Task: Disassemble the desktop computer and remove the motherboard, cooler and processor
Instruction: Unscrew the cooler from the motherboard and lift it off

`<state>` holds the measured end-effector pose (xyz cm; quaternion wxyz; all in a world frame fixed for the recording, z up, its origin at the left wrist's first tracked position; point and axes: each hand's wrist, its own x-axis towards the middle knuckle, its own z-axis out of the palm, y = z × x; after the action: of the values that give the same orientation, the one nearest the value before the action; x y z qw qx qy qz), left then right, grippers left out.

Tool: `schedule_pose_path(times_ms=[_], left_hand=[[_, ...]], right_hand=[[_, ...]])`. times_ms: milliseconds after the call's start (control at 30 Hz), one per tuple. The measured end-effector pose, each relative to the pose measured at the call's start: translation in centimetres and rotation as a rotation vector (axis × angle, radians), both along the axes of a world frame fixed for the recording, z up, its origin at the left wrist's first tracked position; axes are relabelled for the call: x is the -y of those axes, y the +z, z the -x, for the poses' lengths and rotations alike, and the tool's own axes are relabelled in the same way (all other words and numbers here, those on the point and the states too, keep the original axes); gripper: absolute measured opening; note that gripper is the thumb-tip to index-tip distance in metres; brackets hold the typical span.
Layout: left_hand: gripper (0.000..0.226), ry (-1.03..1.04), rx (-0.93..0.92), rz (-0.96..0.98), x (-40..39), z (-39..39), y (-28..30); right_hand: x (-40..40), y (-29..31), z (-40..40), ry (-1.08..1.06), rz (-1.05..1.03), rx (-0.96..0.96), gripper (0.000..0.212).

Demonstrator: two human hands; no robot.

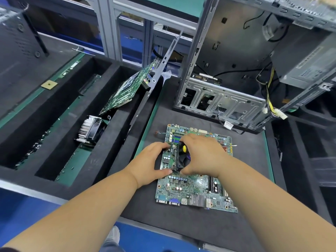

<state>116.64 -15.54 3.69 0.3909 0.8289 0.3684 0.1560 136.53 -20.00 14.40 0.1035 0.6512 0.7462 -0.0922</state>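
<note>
A green motherboard (192, 188) lies flat on the black mat in front of me, its ports toward me. On it sits a black cooler (181, 160) with a fan. My left hand (154, 162) grips the cooler's left side with thumb and fingers. From above and the right, my right hand (203, 155) closes over the cooler; a screwdriver with a black and yellow handle (184, 148) is tucked in that hand, its tip (231, 145) sticking out to the right. The processor is hidden under the cooler. The emptied metal computer case (223, 99) stands open behind the board.
Black foam trays on the left hold another motherboard (127, 90) leaning upright and a finned cooler (91, 130). A loose processor chip (49, 84) lies on the far left ledge. Yellow power cables (272, 106) hang from the case. A side panel (160, 70) leans beside it.
</note>
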Motion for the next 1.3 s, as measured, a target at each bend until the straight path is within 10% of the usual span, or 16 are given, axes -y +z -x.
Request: schedule_pose_path(times_ms=[267, 400, 500, 1300], left_hand=[[0.084, 0.014, 0.022, 0.087, -0.4, -0.3, 0.4], [0.082, 0.055, 0.076, 0.110, 0.3, -0.5, 0.3], [0.087, 0.048, 0.084, 0.074, 0.9, -1.1, 0.4], [0.075, 0.096, 0.028, 0.000, 0.7, -2.2, 2.0]], right_hand=[[-1.2, 2.1, -0.6, -0.214, 0.230, -0.269, 0.104], [-1.7, 4.5, -1.0, -0.333, -0.038, -0.693, 0.023], [-1.8, 5.9, -0.4, -0.368, -0.220, -0.916, 0.012], [0.6, 5.0, 1.5, -0.335, -0.297, -1.085, 0.007]])
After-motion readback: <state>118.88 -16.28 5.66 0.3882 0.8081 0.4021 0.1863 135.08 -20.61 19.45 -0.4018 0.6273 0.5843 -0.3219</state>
